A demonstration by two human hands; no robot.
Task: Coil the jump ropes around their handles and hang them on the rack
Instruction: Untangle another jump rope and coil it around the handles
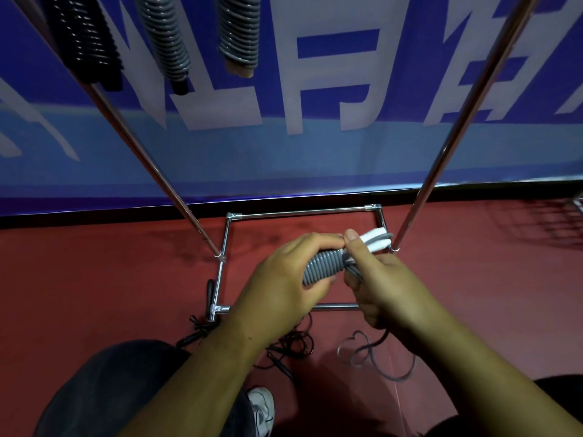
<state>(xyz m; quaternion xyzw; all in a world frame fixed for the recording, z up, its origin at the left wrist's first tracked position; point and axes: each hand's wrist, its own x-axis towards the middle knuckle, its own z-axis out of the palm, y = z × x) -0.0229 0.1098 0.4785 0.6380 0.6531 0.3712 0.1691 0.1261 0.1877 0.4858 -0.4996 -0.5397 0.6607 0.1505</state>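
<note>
A grey jump rope (322, 267) is partly coiled around its white handles (375, 240), low in the middle of the view. My left hand (277, 279) grips the coiled part from the left. My right hand (378, 279) pinches the rope at the handles with thumb and fingers. The loose grey end (378, 357) trails from my right hand to the floor. Three coiled ropes hang at the top: a black one (85, 42) and two grey ones (167, 39) (239, 33).
The rack's two slanted chrome poles (151, 162) (467, 121) rise from a rectangular base frame (299, 212) on the red floor. A tangled black rope (290, 345) lies by the base. A blue banner (315, 152) stands behind. My knee and white shoe (262, 408) are below.
</note>
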